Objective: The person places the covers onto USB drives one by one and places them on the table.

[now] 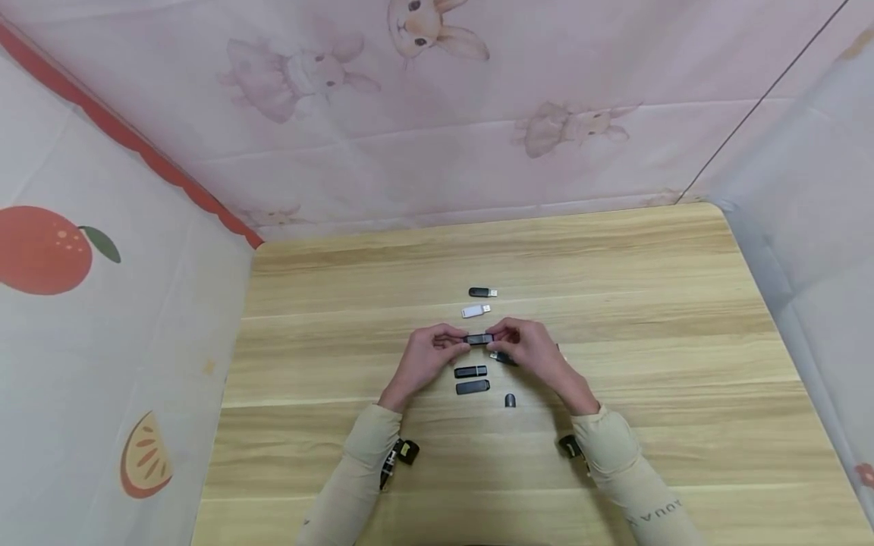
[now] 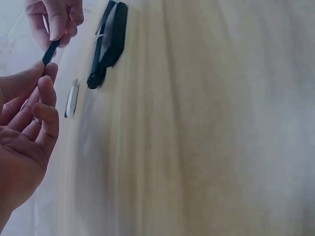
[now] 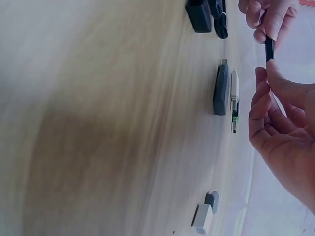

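Over the tabletop: black USB stick, raised off the surface, midway between both grips.
Left hand: pinching the left end, thumb against fingertips.
Right hand: pinching the right end in the same way.
Beneath the right palm: another dark stick, partly hidden, metal plug pointing left.
Farther out: white USB stick, then small black stick beyond, both plugs pointing right.
Nearer in: silver-banded stick just beside dark grey stick, small dark cap off to the right.
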Action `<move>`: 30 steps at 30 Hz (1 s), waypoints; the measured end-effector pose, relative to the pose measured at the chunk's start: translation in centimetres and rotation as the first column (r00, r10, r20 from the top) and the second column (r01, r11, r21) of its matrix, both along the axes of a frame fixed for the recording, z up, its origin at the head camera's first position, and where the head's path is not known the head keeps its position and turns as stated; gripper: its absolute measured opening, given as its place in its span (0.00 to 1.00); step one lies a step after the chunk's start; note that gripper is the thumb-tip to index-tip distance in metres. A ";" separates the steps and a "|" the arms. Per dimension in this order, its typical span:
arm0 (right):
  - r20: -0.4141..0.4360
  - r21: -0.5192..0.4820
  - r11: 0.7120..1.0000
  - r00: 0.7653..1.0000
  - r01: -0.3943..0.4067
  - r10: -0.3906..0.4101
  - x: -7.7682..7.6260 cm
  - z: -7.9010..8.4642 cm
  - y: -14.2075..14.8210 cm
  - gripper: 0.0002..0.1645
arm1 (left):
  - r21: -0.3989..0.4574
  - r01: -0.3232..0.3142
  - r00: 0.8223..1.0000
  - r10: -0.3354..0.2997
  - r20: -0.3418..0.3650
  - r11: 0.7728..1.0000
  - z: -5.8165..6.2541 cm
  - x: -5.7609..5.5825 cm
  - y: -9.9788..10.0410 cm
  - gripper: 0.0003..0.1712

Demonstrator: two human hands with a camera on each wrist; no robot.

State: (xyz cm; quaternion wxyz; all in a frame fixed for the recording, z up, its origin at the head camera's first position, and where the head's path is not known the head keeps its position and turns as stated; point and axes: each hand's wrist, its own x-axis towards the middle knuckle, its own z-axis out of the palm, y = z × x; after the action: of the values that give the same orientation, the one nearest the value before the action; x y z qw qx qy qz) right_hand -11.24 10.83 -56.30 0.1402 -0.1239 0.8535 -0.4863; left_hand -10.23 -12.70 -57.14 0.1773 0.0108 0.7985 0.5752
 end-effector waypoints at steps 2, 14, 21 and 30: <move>0.001 -0.006 1.000 1.000 0.005 -0.005 0.0 0.1 -0.1 0.13 | -0.008 0.005 1.000 -0.005 -0.010 1.000 0.2 0.0 0.1 0.14; 0.026 -0.019 1.000 0.999 0.024 -0.024 0.1 0.5 -0.1 0.12 | -0.030 0.030 0.999 -0.031 -0.028 0.999 0.4 0.0 0.5 0.15; 0.009 0.054 0.998 0.999 -0.033 0.032 0.4 0.0 -0.2 0.14 | -0.243 0.100 0.966 -0.152 -0.209 0.965 0.3 0.7 -0.1 0.13; -0.122 0.245 0.965 0.985 -0.088 0.121 0.6 0.2 -0.9 0.15 | -0.455 0.111 0.915 -0.269 -0.299 0.883 0.9 1.3 -0.7 0.11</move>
State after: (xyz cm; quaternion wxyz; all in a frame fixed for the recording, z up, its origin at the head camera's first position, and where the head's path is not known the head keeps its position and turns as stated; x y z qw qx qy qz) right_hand -10.64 9.95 -56.10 0.1210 -0.1839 0.9057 -0.3623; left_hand -8.89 -13.42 -56.29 0.0852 0.1544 0.9187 0.3534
